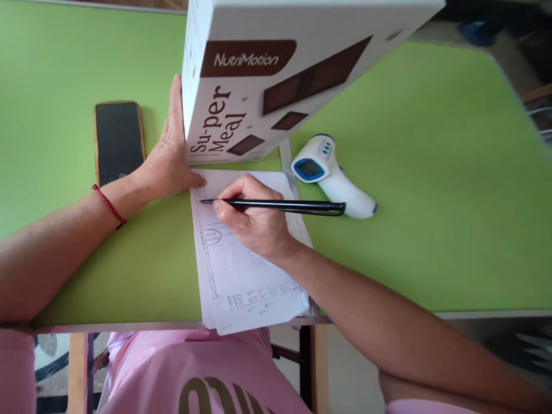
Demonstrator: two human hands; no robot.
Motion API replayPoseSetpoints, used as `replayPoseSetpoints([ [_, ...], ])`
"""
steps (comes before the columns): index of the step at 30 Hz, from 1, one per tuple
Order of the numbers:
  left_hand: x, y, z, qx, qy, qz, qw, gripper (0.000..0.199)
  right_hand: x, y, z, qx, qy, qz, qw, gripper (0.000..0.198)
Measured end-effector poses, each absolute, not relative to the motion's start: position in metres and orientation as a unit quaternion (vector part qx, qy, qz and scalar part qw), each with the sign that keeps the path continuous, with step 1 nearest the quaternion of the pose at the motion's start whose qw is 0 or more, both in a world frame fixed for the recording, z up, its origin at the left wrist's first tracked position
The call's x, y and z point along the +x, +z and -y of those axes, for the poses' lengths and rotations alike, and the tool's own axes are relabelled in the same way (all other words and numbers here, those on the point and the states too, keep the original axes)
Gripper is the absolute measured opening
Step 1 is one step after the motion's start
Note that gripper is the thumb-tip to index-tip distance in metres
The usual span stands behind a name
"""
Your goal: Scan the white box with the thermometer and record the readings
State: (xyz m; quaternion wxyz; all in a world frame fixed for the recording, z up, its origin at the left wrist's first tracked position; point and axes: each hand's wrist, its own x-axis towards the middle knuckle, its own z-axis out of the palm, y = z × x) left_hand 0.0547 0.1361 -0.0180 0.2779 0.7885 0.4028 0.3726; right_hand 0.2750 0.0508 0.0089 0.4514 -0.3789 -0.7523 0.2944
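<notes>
My right hand (256, 218) is closed around a slim black pen (302, 206). The pen lies nearly level in the view, its tip at the upper left of a stack of papers (241, 259) with print, handwriting and a round stamp. My left hand (175, 155) is stretched out, fingers along the left side of a tall white box (241, 69) marked "NutriMotion Su-per Meal". Its thumb rests on the top left corner of the papers. The box stands on the green table just beyond the sheets.
A white and blue infrared thermometer (332, 172) lies right of the papers. Left of the box, a dark-screened phone (119, 138) in a tan case lies partly behind my left wrist. The papers overhang the near edge of the green table (431, 230).
</notes>
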Motion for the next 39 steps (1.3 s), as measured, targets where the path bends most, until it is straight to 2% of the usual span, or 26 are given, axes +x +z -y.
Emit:
replayPoseSetpoints([
  [14,0.0540,-0.0160,-0.1348,0.789,0.376,-0.398,0.279,0.160,0.2741,0.0066,-0.0513,-0.378,0.278,0.746,0.473,0.020],
  [24,0.0553,-0.0143,-0.1348,0.788,0.358,-0.414,0.282,0.160,0.2752,0.0097,-0.0511,-0.395,0.296,0.751,0.438,0.020],
  [34,0.0553,-0.0128,-0.1325,0.787,0.368,-0.404,0.286,0.159,0.2741,0.0090,-0.0503,-0.404,0.283,0.737,0.463,0.020],
  [39,0.0567,-0.0120,-0.1327,0.783,0.364,-0.412,0.291,0.160,0.2745,0.0093,-0.0502,-0.405,0.283,0.747,0.445,0.020],
])
